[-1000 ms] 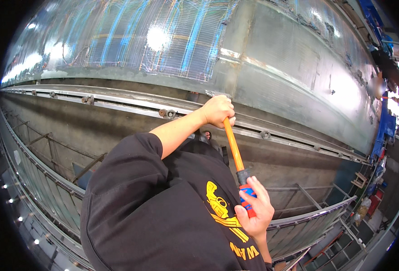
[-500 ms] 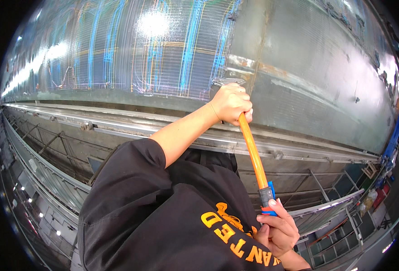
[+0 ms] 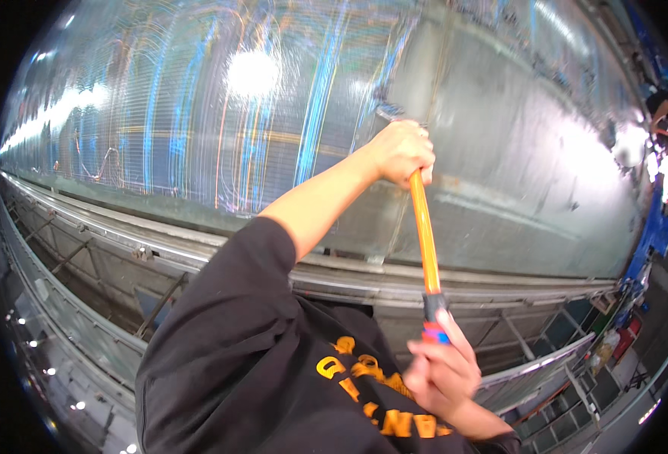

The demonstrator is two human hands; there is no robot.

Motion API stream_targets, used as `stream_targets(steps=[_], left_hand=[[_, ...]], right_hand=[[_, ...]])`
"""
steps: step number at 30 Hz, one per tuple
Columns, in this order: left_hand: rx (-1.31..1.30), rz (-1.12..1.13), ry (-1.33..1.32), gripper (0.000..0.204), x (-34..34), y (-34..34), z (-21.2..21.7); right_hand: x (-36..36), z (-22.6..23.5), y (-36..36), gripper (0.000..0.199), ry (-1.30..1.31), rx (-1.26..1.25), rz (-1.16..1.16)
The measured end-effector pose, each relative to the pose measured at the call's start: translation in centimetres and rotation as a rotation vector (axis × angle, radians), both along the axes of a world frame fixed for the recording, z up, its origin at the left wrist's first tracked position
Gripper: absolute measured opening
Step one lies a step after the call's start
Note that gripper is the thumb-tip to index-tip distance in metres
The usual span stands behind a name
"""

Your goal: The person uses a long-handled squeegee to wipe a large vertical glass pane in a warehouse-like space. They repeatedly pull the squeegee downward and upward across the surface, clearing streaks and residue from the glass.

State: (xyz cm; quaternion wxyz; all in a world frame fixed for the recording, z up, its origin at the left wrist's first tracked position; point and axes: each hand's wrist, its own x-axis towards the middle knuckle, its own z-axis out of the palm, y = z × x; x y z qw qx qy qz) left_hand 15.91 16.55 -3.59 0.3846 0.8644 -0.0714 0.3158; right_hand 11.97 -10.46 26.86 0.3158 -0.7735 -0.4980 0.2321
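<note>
Orange, long, straight tool shaft (image 3: 425, 234) with a dark grip and red and blue bands at its lower end runs nearly upright between the two hands. Behind everything, a huge curved wall of shiny sheet metal (image 3: 198, 129) fills the upper view, streaked with blue and orange reflections and a bright light spot. Under it, below the upper fingers, long grey metal rails and frames (image 3: 122, 242) run from left to right. A black sleeve and black shirt with orange lettering (image 3: 273, 378) fill the lower middle. The left hand (image 3: 402, 151) is clenched around the shaft's top end, pressed close to the metal wall. The right hand (image 3: 444, 374) is wrapped around the dark banded grip, fingers closed on it, well below the upper fist. What the tool's tip looks like is hidden inside the upper fingers.
</note>
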Motion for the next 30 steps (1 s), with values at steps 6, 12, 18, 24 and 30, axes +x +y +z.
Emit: stream_targets(steps=[6, 12, 18, 24, 30], left_hand=[[0.125, -0.057, 0.113, 0.027, 1.9, 0.6, 0.4], [-0.006, 0.038, 0.183, 0.029, -8.8, -11.5, 3.0], [0.055, 0.019, 0.164, 0.054, -14.7, -16.9, 6.5], [-0.042, 0.118, 0.13, 0.049, -15.9, -19.2, 4.7], [-0.067, 0.244, -0.003, 0.029, -10.9, -14.9, 3.2]], right_hand=[[1.5, -0.7, -0.9, 0.03, 0.006, 0.081, -0.222], [-4.1, 4.3, -10.1, 0.032, 0.074, -0.002, -0.137], [-8.7, 4.3, -16.6, 0.033, 0.095, 0.05, -0.098], [-9.0, 4.5, -16.8, 0.032, 0.073, 0.048, -0.014], [-4.6, 5.0, -10.6, 0.026, 0.014, -0.042, 0.053]])
